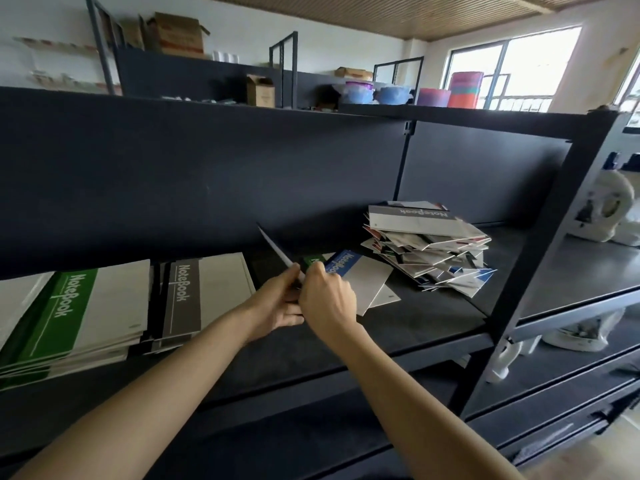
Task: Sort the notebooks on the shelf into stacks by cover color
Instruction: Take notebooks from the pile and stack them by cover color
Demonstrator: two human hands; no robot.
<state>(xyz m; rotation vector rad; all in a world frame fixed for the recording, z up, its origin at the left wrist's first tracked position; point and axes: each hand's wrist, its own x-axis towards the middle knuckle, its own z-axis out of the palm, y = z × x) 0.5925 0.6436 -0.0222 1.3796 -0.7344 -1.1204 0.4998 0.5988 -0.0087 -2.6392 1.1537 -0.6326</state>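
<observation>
Dark shelf (433,323) (sunlit window (512,74) beyond)

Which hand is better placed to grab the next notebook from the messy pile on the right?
Right, probably. The right hand is nearer the messy pile, with only the blue notebook between them. The left hand grips a tilted notebook and would have to cross over.

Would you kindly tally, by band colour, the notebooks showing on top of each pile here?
Green: 1, the green stack
Grey: 2, the grey stack and the mixed heap
Blue: 1, the blue notebook
Total: 4; the white cover at the left edge shows no band.
</observation>
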